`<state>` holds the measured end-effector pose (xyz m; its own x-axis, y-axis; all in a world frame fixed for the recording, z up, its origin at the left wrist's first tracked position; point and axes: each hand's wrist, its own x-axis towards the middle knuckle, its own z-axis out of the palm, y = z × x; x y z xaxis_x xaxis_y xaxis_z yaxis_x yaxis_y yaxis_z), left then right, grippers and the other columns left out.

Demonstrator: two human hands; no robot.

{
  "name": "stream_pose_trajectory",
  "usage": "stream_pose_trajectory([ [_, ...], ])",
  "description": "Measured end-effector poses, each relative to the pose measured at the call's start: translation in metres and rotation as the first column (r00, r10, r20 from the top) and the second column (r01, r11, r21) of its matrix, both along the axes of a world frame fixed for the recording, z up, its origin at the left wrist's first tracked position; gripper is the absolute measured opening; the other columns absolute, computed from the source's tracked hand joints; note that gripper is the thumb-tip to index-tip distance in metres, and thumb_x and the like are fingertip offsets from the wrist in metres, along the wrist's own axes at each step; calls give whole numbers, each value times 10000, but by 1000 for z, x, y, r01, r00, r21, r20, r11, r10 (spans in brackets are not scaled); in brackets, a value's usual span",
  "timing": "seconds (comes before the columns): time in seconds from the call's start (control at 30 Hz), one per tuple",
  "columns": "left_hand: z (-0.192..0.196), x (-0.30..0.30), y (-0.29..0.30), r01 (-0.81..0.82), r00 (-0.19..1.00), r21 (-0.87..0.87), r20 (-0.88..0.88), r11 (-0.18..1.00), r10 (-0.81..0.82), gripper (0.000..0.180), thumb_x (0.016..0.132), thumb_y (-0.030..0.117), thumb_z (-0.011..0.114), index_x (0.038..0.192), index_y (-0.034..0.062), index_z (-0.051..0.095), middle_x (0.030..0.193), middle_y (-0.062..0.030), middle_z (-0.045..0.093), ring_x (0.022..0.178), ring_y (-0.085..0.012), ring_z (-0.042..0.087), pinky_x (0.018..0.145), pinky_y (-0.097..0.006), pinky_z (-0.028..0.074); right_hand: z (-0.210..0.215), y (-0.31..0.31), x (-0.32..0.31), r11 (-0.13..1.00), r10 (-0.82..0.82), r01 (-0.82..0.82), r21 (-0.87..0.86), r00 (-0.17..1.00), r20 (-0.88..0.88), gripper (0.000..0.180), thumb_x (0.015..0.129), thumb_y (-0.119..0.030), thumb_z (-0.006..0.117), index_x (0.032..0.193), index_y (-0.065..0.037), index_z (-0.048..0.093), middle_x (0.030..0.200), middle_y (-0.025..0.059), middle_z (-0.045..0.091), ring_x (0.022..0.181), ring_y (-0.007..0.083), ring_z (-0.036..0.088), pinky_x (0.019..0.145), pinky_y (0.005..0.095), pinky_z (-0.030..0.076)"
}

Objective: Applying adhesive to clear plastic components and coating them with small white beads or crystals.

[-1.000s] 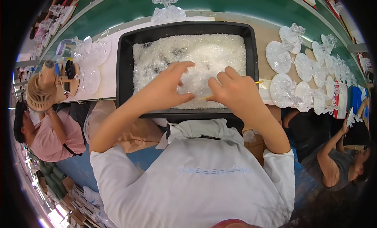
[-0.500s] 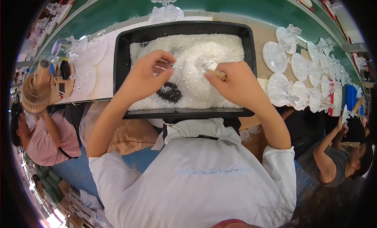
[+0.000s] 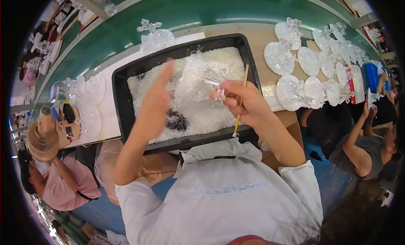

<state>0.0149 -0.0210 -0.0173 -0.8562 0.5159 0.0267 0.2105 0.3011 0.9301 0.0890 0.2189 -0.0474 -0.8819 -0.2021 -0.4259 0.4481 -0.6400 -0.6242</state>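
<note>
My right hand (image 3: 249,102) pinches a clear cross-shaped ornament (image 3: 219,89) between thumb and fingers. The same hand holds a thin yellow stick (image 3: 241,102) with a pale lower tip. Beside the ornament lies a rounded white sparkling patch; I cannot tell whether it is the ornament's coated base. Both hands are over a black tray (image 3: 249,49) filled with white glittering flakes (image 3: 211,118). My left hand (image 3: 157,103) is smeared by motion above the tray's left half, one finger pointing away from me. Nothing can be made out in it.
Behind the tray stands a clear ornament with a round base (image 3: 157,40). Several similar ornaments (image 3: 279,58) crowd the table on the right, others (image 3: 90,91) on the left. A fan (image 3: 43,135) is at far left. People sit on both sides. A red-and-white box (image 3: 356,82) stands at right.
My right hand has drawn back toward me and lifted the clear ornament, the stick now standing across its fingers. The left hand has swung forward. The whole view has shifted and tilted.
</note>
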Motion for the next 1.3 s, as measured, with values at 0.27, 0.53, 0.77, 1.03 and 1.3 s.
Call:
stream_pose_trajectory([
  [0.27, -12, -17, -26, 22, 1000, 130, 9, 991, -24, 778, 973, 536, 386, 1466, -66, 361, 1529, -193, 376, 1442, -297, 314, 1173, -376, 204, -11, -13, 13, 981, -64, 86, -176, 989, 130, 201, 1011, -174, 526, 1039, 17, 582, 989, 186, 682, 517, -8, 380, 359, 144, 236],
  [0.53, 2, 7, -14, 354, 924, -20, -150, 935, -353, 966, 916, 676, 453, 1512, -57, 251, 1588, -211, 246, 1477, -318, 234, 1191, -404, 155, -10, -11, 16, 983, 24, -14, -183, 998, 55, 198, 1024, -205, 514, 1021, -14, 569, 1001, 186, 677, 523, -13, 360, 391, 148, 279],
  [0.77, 8, -6, -13, -154, 987, 51, -34, 987, 156, 854, 912, 588, 531, 1451, -59, 385, 1520, -186, 397, 1436, -323, 326, 1195, -414, 162, -6, -4, 7, 981, -20, 16, -192, 1000, -19, 203, 1032, -209, 503, 1002, -27, 588, 998, 168, 697, 516, -16, 349, 418, 163, 280],
  [1.03, -11, 2, -26, 363, 931, 52, -55, 930, -360, 824, 855, 442, 639, 1457, -53, 372, 1515, -266, 367, 1435, -350, 335, 1189, -467, 139, 0, 6, 11, 999, 43, -43, 6, 985, -167, 245, 1022, -220, 526, 1012, 6, 620, 945, 181, 715, 463, 1, 335, 401, 179, 240],
  [1.3, 54, 10, 15, 114, 662, -417, -645, 902, -382, 916, 688, 268, 825, 1450, -7, 396, 1502, -228, 390, 1350, -402, 417, 1095, -448, 350, 39, 1, -13, 684, 282, 13, 729, 917, -281, 317, 991, -241, 558, 805, 1, 645, 619, 62, 586, 489, 61, 375, 442, 277, 299],
])
